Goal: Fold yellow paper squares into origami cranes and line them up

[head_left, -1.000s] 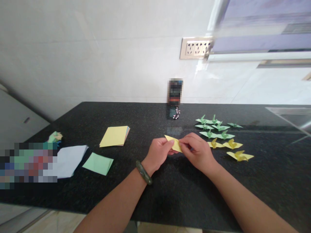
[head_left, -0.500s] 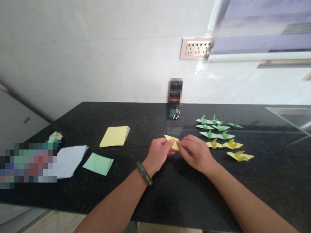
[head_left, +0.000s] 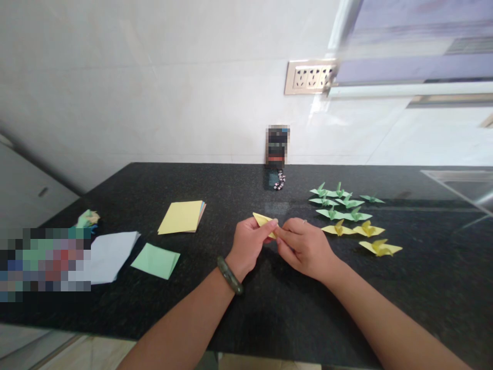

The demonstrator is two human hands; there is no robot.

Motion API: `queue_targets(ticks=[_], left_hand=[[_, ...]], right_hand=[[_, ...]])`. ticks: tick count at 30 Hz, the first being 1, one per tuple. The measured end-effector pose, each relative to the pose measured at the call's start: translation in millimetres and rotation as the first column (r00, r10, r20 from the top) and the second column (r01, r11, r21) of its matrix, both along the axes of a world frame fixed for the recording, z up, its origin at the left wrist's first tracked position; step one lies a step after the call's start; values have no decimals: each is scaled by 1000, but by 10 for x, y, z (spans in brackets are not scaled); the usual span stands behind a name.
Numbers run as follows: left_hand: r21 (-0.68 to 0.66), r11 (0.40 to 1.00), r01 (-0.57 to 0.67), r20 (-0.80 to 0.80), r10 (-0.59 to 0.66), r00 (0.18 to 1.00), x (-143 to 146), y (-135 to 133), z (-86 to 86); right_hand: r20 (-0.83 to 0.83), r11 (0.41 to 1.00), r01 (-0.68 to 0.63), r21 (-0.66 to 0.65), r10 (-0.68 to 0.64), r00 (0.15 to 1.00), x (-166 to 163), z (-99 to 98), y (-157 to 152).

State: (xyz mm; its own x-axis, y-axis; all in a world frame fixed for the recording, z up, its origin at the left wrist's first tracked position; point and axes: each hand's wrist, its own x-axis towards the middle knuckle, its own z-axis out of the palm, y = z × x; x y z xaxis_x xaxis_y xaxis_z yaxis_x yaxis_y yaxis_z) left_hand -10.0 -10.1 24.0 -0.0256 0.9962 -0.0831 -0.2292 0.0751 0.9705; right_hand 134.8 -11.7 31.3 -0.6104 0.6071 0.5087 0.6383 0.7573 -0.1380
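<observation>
A small piece of folded yellow paper (head_left: 262,220) is held above the dark counter, its pointed end sticking out to the upper left. My left hand (head_left: 248,245) pinches it, thumb on top. From the other side, the fingers of my right hand (head_left: 304,247) close on the paper's right end and cover most of it. To the right of my hands lie several folded yellow paper cranes (head_left: 368,229) and, behind them, several green paper cranes (head_left: 349,202). A dark green bangle (head_left: 230,276) circles my left wrist.
On the counter (head_left: 215,180) to the left are a stack of yellow-topped paper (head_left: 180,217), green sheets (head_left: 156,261) and white paper (head_left: 111,257). A blurred-out upright object (head_left: 277,146) with a beaded strap (head_left: 280,180) leans on the wall. A sink edge (head_left: 458,192) lies far right.
Both hands have shifted slightly left with the yellow paper. My right fingers have moved over more of it, and its visible part looks narrower. The things on the counter stay put.
</observation>
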Motion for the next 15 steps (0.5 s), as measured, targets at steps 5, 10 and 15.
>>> queue_targets(ticks=[5,10,15], left_hand=[[-3,998,-60,-14,60,998,4,15,-11],[-14,994,-107,5,107,994,-2,19,-49],[-21,999,-24,48,25,999,-10,19,-54]], right_hand=[[55,1000,20,16,-21,998,-20,-3,-18],[48,1000,13,19,-13,999,-8,8,-21],[-26,1000,8,-4,-8,1000,-8,17,-14]])
